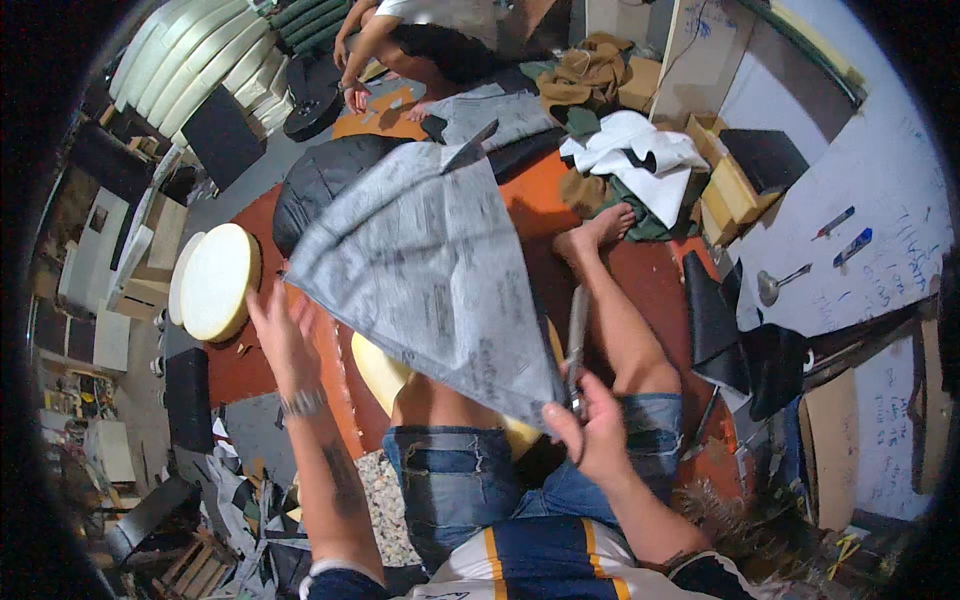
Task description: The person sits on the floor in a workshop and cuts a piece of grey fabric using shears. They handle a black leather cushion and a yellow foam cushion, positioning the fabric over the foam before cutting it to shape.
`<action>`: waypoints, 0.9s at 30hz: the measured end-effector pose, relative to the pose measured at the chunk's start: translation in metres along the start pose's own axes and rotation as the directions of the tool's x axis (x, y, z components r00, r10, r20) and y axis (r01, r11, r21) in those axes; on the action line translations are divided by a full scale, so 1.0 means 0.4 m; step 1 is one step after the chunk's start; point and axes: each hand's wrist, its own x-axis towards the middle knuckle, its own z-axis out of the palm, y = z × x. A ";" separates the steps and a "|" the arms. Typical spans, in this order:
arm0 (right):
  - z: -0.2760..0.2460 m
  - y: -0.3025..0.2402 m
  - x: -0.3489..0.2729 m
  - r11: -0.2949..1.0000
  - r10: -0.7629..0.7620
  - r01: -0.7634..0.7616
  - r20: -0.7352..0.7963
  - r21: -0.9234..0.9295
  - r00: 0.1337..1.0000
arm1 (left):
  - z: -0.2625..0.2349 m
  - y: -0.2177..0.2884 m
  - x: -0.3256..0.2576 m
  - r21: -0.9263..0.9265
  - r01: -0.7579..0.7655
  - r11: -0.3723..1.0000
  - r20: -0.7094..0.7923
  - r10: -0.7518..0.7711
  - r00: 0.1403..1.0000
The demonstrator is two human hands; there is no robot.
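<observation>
A grey sheet of fabric (430,270), roughly triangular with faint dark printing, hangs spread above my lap. My right hand (598,430) pinches its near right corner between thumb and fingers. That same hand also holds a pair of metal scissors (578,335), with the blades pointing away from me along the fabric's right edge. Beside the fabric's left corner is my left hand (283,335), its fingers apart and holding nothing; whether a fingertip touches the cloth I cannot tell. Partly hidden beneath the fabric lies a pale yellow foam piece (378,368).
Round cream foam discs (218,285) stand at the left. A black padded bundle (325,180) lies beyond the fabric. Another person (430,45) crouches at the far side. White cloth (640,150) and a wooden box (735,185) sit far right. Scraps (250,510) litter the near left.
</observation>
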 end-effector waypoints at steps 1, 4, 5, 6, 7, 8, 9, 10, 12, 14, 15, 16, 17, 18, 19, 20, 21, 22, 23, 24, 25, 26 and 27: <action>0.018 0.044 -0.013 0.993 0.092 -0.093 -0.011 -0.073 0.996 | -0.044 -0.034 -0.076 0.021 0.074 0.997 -0.023 -0.074 0.997; 0.066 0.144 -0.052 0.981 0.032 -0.047 -0.084 -0.186 0.996 | -0.116 -0.088 -0.390 0.059 0.552 0.831 0.609 -0.468 0.640; 0.061 0.158 -0.062 0.966 0.061 -0.079 -0.079 -0.247 0.995 | -0.112 -0.101 -0.509 0.213 0.742 0.635 0.572 -0.697 0.432; 0.057 0.165 -0.072 0.945 0.089 -0.106 -0.071 -0.309 0.994 | -0.105 -0.104 -0.608 0.269 0.863 0.428 0.557 -0.800 0.223; 0.056 0.167 -0.078 0.923 0.128 -0.144 -0.069 -0.358 0.989 | -0.089 -0.107 -0.680 0.330 0.890 0.314 0.499 -0.859 0.118; 0.054 0.163 -0.084 0.936 0.136 -0.150 -0.065 -0.319 0.989 | -0.071 -0.109 -0.727 0.306 0.921 0.240 0.547 -0.837 0.037; 0.053 0.156 -0.090 0.949 0.159 -0.173 -0.071 -0.264 0.985 | -0.049 -0.119 -0.742 0.282 0.913 0.296 0.520 -0.846 0.114; 0.049 0.145 -0.097 0.968 0.156 -0.160 -0.035 -0.195 0.987 | -0.025 -0.130 -0.743 0.228 0.906 0.356 0.536 -0.823 0.188; 0.039 0.120 -0.112 0.936 0.187 -0.185 -0.024 -0.299 0.982 | 0.014 -0.152 -0.714 0.182 0.880 0.438 0.491 -0.816 0.305; 0.013 0.086 -0.136 0.966 0.142 -0.116 0.100 -0.232 0.985 | 0.031 -0.162 -0.694 0.190 0.833 0.519 0.476 -0.791 0.384; -0.010 0.066 -0.150 0.925 0.166 -0.105 0.139 -0.364 0.976 | 0.031 -0.162 -0.690 0.111 0.840 0.531 0.545 -0.739 0.395; -0.035 0.048 -0.163 0.901 0.243 -0.162 0.158 -0.402 0.957 | 0.027 -0.160 -0.693 0.067 0.855 0.515 0.571 -0.722 0.391; -0.075 0.017 -0.189 0.881 0.314 -0.198 0.218 -0.429 0.924 | 0.019 -0.154 -0.702 0.024 0.876 0.483 0.598 -0.709 0.374; -0.111 -0.010 -0.211 0.858 0.388 -0.234 0.279 -0.458 0.879 | 0.009 -0.147 -0.713 0.040 0.859 0.510 0.578 -0.713 0.396; -0.145 -0.039 -0.234 0.835 0.452 -0.274 0.311 -0.477 0.836 | 0.001 -0.142 -0.722 0.054 0.847 0.528 0.568 -0.714 0.409; -0.174 -0.066 -0.255 0.807 0.520 -0.318 0.343 -0.498 0.782 | -0.006 -0.137 -0.730 0.060 0.836 0.545 0.554 -0.715 0.426; -0.197 -0.084 -0.268 0.780 0.577 -0.349 0.380 -0.519 0.723 | -0.010 -0.135 -0.735 0.004 0.848 0.530 0.559 -0.704 0.438; -0.214 -0.098 -0.276 0.722 0.665 -0.442 0.357 -0.533 0.656 | -0.013 -0.132 -0.738 0.028 0.864 0.502 0.534 -0.738 0.412; -0.227 -0.111 -0.282 0.659 0.739 -0.519 0.337 -0.545 0.584 | -0.013 -0.131 -0.739 0.018 0.870 0.492 0.538 -0.739 0.407; -0.233 -0.119 -0.283 0.580 0.808 -0.593 0.304 -0.558 0.504 | -0.014 -0.129 -0.739 0.010 0.874 0.487 0.546 -0.735 0.403; -0.234 -0.123 -0.277 0.596 0.799 -0.577 0.345 -0.558 0.492 | -0.013 -0.127 -0.739 -0.002 0.881 0.472 0.548 -0.737 0.396; -0.230 -0.123 -0.268 0.601 0.798 -0.570 0.375 -0.560 0.473 | -0.015 -0.124 -0.740 -0.011 0.889 0.457 0.549 -0.741 0.387; -0.224 -0.121 -0.260 0.598 0.801 -0.570 0.390 -0.564 0.454 | -0.017 -0.120 -0.741 0.016 0.904 0.427 0.521 -0.775 0.357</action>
